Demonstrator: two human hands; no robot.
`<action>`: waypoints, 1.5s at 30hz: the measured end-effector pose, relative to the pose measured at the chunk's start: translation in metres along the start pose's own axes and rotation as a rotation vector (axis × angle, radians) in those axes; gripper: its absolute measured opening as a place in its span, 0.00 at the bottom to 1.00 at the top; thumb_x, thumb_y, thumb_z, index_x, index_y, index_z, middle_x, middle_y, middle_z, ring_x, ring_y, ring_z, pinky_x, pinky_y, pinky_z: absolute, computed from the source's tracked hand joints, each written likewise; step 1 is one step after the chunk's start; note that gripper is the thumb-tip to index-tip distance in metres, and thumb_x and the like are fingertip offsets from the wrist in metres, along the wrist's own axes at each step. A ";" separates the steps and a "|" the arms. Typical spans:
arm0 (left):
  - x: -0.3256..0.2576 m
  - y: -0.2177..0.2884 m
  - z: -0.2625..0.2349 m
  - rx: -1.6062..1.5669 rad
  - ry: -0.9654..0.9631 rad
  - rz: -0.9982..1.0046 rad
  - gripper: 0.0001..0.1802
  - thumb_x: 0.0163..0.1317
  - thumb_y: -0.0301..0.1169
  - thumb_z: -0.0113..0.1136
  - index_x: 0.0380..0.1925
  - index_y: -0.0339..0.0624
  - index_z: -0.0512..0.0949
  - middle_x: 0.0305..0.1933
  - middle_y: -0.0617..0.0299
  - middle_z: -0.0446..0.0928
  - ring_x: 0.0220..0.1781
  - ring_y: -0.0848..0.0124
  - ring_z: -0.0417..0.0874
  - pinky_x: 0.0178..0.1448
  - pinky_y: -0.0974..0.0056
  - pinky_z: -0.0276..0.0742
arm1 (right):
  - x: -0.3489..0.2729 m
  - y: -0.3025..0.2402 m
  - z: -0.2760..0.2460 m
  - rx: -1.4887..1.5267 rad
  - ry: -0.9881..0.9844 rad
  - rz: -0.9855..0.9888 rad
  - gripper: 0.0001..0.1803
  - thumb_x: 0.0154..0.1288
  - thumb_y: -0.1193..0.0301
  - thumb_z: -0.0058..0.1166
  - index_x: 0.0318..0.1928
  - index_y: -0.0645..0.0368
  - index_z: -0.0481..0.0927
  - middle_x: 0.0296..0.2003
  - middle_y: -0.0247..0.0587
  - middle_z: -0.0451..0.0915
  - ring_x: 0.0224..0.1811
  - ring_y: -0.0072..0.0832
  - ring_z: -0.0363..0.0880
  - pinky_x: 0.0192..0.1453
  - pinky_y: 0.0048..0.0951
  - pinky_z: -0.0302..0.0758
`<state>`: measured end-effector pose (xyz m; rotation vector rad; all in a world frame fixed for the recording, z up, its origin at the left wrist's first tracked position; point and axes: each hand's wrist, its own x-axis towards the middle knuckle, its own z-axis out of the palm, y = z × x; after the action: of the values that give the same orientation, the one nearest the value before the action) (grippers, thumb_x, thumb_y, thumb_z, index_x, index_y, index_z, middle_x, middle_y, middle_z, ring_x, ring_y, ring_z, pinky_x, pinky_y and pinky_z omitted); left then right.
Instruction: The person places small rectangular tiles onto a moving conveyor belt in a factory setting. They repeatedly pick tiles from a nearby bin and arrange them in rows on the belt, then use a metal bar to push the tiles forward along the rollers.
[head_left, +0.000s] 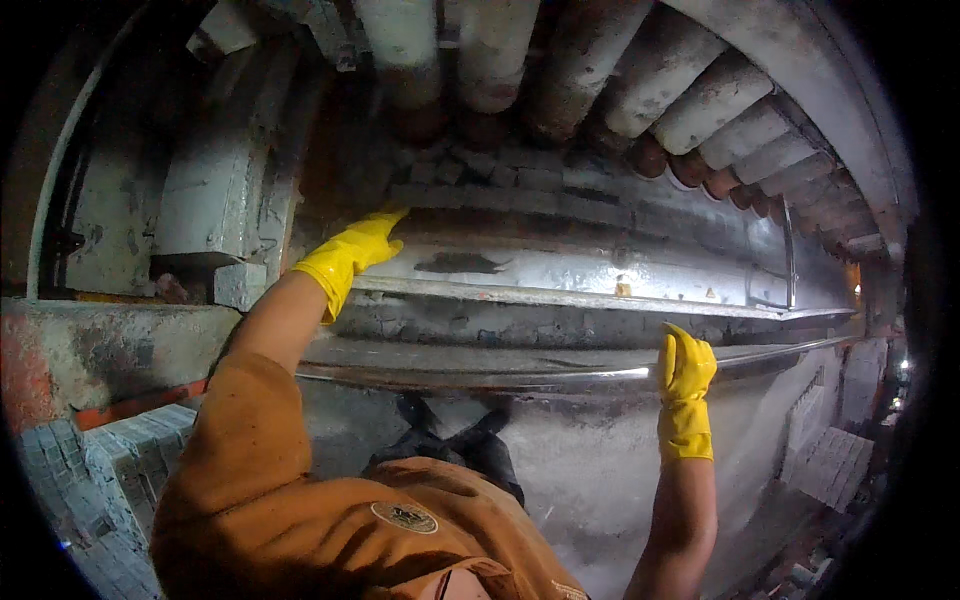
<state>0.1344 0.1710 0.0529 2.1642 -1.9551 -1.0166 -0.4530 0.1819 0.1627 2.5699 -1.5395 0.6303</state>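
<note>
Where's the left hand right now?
In the head view the left hand, in a yellow glove, is up left of centre, fingers on the brick wall just above the upper metal ledge.

Both hands wear bright yellow rubber gloves. The left hand point(352, 255) has a glove with a long cuff that flares slightly where it ends on the forearm, its surface creased and a little glossy. The right hand point(686, 385) has the same kind of glove, wrinkled at the wrist, with a straight cuff edge. Past each cuff the forearm is bare. An orange-brown work garment point(300, 510) covers the left shoulder and chest, bearing 1 small oval patch.
</note>
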 end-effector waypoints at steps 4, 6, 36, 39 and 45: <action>-0.004 0.025 -0.012 -0.244 -0.096 0.026 0.37 0.76 0.47 0.64 0.81 0.50 0.70 0.84 0.43 0.70 0.83 0.46 0.72 0.86 0.51 0.64 | -0.002 0.006 0.004 0.002 0.025 -0.028 0.14 0.78 0.60 0.59 0.50 0.53 0.92 0.37 0.43 0.91 0.35 0.48 0.86 0.44 0.45 0.81; -0.006 0.057 -0.015 -0.182 -0.060 0.135 0.36 0.76 0.49 0.65 0.79 0.49 0.73 0.82 0.44 0.72 0.81 0.46 0.74 0.85 0.50 0.66 | -0.004 0.008 0.006 -0.029 0.021 -0.025 0.15 0.78 0.59 0.59 0.50 0.53 0.92 0.38 0.43 0.91 0.35 0.49 0.86 0.44 0.46 0.81; -0.153 0.320 0.040 0.476 -0.021 0.304 0.34 0.65 0.60 0.70 0.54 0.42 0.88 0.59 0.47 0.89 0.61 0.46 0.89 0.64 0.43 0.84 | -0.002 -0.018 -0.002 0.088 0.025 0.145 0.23 0.77 0.49 0.62 0.60 0.50 0.90 0.45 0.51 0.92 0.48 0.54 0.91 0.55 0.51 0.85; -0.158 0.317 0.040 0.463 0.060 0.322 0.35 0.64 0.61 0.71 0.53 0.41 0.88 0.58 0.45 0.88 0.61 0.46 0.89 0.63 0.43 0.84 | -0.018 -0.034 0.010 0.058 0.412 -0.096 0.24 0.73 0.56 0.67 0.61 0.56 0.88 0.52 0.55 0.90 0.53 0.57 0.89 0.61 0.52 0.84; -0.146 0.308 0.052 0.454 0.154 0.335 0.34 0.61 0.62 0.72 0.50 0.42 0.90 0.52 0.47 0.91 0.58 0.46 0.91 0.62 0.44 0.85 | -0.203 -0.083 0.048 0.566 -0.116 0.268 0.43 0.77 0.55 0.65 0.83 0.61 0.64 0.76 0.66 0.73 0.74 0.60 0.77 0.76 0.53 0.74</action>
<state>-0.1563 0.2616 0.2137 1.9111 -2.5393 -0.3704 -0.4507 0.3776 0.0523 2.8396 -2.0094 1.1025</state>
